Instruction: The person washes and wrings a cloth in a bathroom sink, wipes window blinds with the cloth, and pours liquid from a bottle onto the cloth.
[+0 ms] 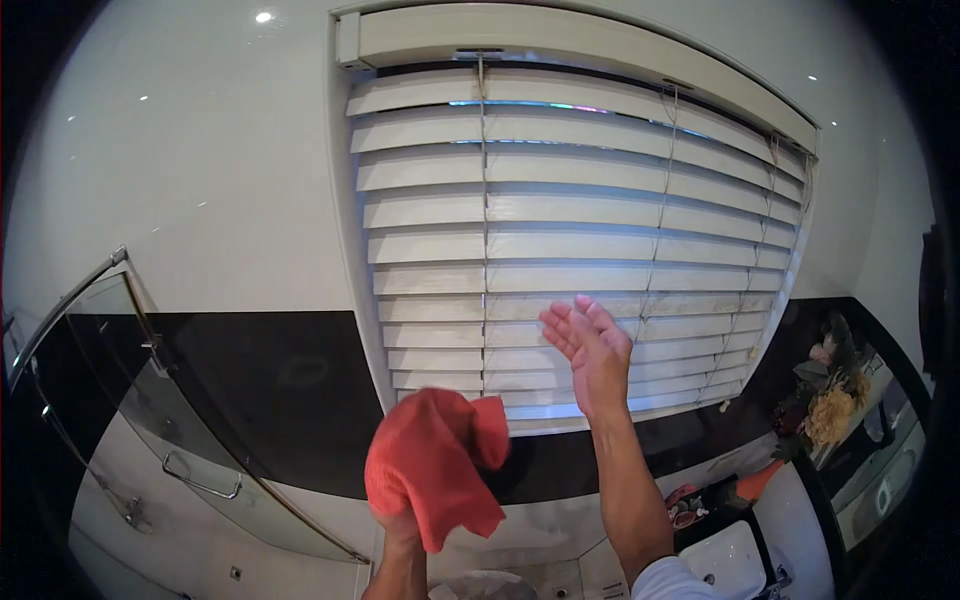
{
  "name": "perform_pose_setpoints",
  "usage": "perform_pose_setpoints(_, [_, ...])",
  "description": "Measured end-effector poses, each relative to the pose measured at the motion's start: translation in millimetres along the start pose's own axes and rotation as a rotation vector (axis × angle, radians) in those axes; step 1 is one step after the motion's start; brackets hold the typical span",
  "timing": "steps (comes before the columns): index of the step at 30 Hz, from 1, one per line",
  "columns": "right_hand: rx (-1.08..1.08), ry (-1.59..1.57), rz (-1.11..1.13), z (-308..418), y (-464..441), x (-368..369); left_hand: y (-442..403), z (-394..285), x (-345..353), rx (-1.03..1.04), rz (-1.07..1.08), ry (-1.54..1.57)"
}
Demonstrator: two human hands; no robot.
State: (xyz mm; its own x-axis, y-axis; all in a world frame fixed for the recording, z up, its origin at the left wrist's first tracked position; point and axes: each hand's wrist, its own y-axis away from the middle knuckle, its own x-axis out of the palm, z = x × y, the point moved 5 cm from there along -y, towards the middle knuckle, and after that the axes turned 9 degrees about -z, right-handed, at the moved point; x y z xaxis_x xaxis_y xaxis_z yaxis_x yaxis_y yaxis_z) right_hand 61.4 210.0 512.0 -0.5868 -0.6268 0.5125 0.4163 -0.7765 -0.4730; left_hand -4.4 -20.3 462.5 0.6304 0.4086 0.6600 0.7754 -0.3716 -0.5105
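A red cloth [435,460] drapes over my left hand [399,524], hiding the fingers; only the heel of the hand and the wrist show beneath it. My right hand [595,352] is raised with nothing in it, its fingers stretched out and slightly apart. Behind both hands hangs a white slatted window blind [570,210], its slats tilted and its cords running down. Whether the right fingertips touch the slats I cannot tell. The cloth overlaps the lower left corner of the blind in view.
To the left stands a glass shower door [180,430] with a metal handle [203,478]. At lower right is a white sink [722,558], with flowers [832,415] beside a mirror above it. A black tile band [270,390] crosses the white wall.
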Motion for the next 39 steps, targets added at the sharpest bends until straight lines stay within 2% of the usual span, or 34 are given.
perform_pose_setpoints(2, [0.114,-0.241,-0.100,-7.8,-17.9,6.4,-11.2,-3.3,-0.8,0.176,0.342,-0.005])
perform_pose_setpoints(4, [0.170,-0.315,-0.066,-13.7,-30.4,12.1,-19.1,1.6,-16.3,0.161,0.199,-0.090])
perform_pose_setpoints(6, [0.352,-0.580,-0.036,-19.8,-39.2,22.5,-25.0,0.0,-18.7,0.141,0.136,-0.166])
perform_pose_setpoints(9, [0.407,-0.659,0.014,-25.4,-51.1,45.2,-48.4,-5.2,-3.3,0.285,0.047,-0.461])
perform_pose_setpoints(10, [0.406,-0.658,0.019,-30.8,-55.0,50.4,-57.0,-7.6,3.7,0.289,0.046,-0.460])
perform_pose_setpoints(12, [0.484,-0.745,0.049,-43.7,-59.9,60.4,-73.0,-6.5,23.3,0.294,0.079,-0.628])
perform_pose_setpoints(13, [0.467,-0.732,0.077,-43.8,-60.3,62.9,-81.1,3.7,19.2,0.276,0.030,-0.780])
perform_pose_setpoints(14, [0.470,-0.731,0.077,-44.6,-58.6,62.3,-86.7,10.5,20.6,0.275,0.027,-0.781])
perform_pose_setpoints(16, [0.436,-0.692,0.070,-42.9,-57.0,62.4,-100.4,25.8,33.8,0.270,0.160,-1.056])
perform_pose_setpoints(17, [0.436,-0.690,0.070,-42.3,-56.6,62.5,-115.3,40.0,27.2,0.468,0.167,-1.177])
perform_pose_setpoints(18, [0.418,-0.657,0.044,-41.6,-57.5,60.8,-121.2,42.6,27.6,0.468,0.168,-1.173])
perform_pose_setpoints(21, [0.402,-0.595,-0.015,-43.0,-60.1,57.4,-134.3,57.2,25.9,0.374,0.282,-1.425])
perform_pose_setpoints(25, [0.373,-0.559,-0.015,-43.3,-56.8,61.9,-155.7,64.8,22.2,0.108,0.296,-1.624])
perform_pose_setpoints(26, [0.379,-0.557,-0.018,-44.6,-57.5,60.4,-154.0,71.8,20.2,0.100,0.296,-1.624])
perform_pose_setpoints(28, [0.362,-0.539,-0.067,-46.0,-60.6,57.4,-136.6,56.7,47.7,0.827,0.357,-1.606])
perform_pose_setpoints(29, [0.342,-0.548,-0.062,-44.0,-59.4,56.5,-138.9,55.3,40.5,0.623,0.372,-1.651])
perform_pose_setpoints(30, [0.345,-0.545,-0.064,-43.1,-57.6,54.4,-143.6,62.4,26.8,0.617,0.370,-1.651])
perform_pose_setpoints(32, [0.355,-0.525,-0.022,-40.3,-57.2,54.7,-162.7,68.2,-11.5,0.682,0.116,-1.547])
perform_pose_setpoints(33, [0.356,-0.526,-0.023,-40.9,-56.3,55.4,-164.0,48.7,-7.9,0.375,0.061,-1.490])
perform_pose_setpoints(34, [0.353,-0.516,-0.044,-42.1,-56.2,55.6,-165.9,54.4,-12.4,0.375,0.059,-1.491])
perform_pose_setpoints(36, [0.359,-0.503,-0.056,-44.9,-57.1,60.1,-169.1,80.1,-32.0,0.443,0.040,-1.486])
perform_pose_setpoints(38, [0.346,-0.575,-0.063,-44.5,-57.7,61.4,-140.2,46.9,15.6,0.817,0.209,-1.509])
perform_pose_setpoints(39, [0.349,-0.590,-0.073,-45.3,-59.1,61.9,-138.0,53.7,14.6,0.833,0.264,-1.494])
